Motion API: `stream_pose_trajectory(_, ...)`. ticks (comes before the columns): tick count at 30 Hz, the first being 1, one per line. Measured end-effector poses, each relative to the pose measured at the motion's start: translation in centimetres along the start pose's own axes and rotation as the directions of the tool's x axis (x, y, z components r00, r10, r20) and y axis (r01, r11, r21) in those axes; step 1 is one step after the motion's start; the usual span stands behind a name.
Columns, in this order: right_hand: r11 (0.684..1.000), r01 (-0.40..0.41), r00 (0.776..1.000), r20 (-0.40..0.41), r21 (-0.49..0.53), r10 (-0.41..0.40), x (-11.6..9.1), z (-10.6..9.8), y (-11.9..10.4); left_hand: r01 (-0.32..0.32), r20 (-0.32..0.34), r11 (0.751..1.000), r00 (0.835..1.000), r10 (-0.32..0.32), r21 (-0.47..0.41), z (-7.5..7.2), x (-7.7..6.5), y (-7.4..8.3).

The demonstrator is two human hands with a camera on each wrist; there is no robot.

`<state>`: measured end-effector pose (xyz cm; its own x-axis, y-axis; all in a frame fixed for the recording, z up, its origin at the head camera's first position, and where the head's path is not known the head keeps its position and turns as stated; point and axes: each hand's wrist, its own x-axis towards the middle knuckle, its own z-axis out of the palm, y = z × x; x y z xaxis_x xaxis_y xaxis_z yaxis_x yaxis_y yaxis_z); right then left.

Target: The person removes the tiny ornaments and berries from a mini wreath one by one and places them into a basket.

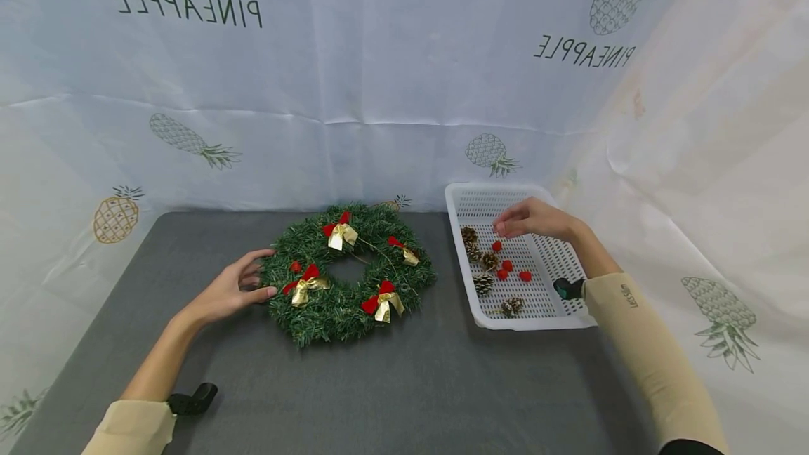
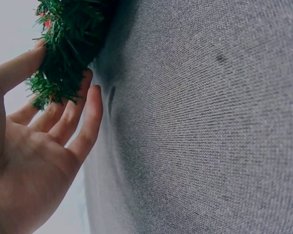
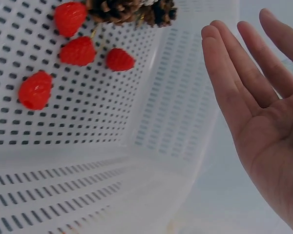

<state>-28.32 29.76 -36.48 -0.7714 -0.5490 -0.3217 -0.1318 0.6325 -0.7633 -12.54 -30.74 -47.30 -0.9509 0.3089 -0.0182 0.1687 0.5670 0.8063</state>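
A green wreath (image 1: 335, 325) with several red-and-gold bows (image 1: 383, 300) lies on the table, and a small red raspberry-like berry (image 1: 296, 267) sits in its left side. My left hand (image 1: 230, 290) holds the wreath's left edge, thumb on one side of the greenery and fingers on the other. Over the white plastic basket (image 1: 537, 324) hovers my right hand (image 1: 537, 220), its fingers loosely extended with nothing in them. Below it in the basket are several loose red berries (image 3: 78, 51) and several pine cones (image 1: 483, 285).
The dark grey table (image 1: 404, 385) carries the wreath at centre left and the basket at the right. Behind it hangs a white curtain (image 1: 392, 62) with pineapple prints, close to the back edge. Dark straps (image 1: 192, 399) are on both wrists.
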Motion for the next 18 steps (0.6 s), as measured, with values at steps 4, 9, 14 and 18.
stream_pose_trajectory(4, 1.000, 0.028, 1.000, -0.006, 0.004, -0.028, 0.2, 0.1, -0.9, -0.001, -0.004, 1.000, 1.000, 0.001, 0.006, 0.0, 0.0, 0.0)
stream_pose_trajectory(9, 0.998, 0.058, 0.998, 0.008, 0.012, -0.059, 0.4, 0.6, -2.2, 0.004, 0.001, 1.000, 1.000, -0.004, 0.006, 0.0, 0.0, 0.1)
stream_pose_trajectory(14, 0.994, 0.097, 0.995, 0.023, -0.046, -0.096, 1.0, 1.3, -3.7, 0.002, 0.001, 1.000, 1.000, -0.002, 0.008, -0.1, 0.0, 0.1)
stream_pose_trajectory(18, 0.987, 0.125, 0.992, 0.014, -0.097, -0.124, 1.5, 1.8, -4.9, 0.003, 0.002, 1.000, 1.000, -0.003, 0.009, -0.1, 0.0, 0.1)
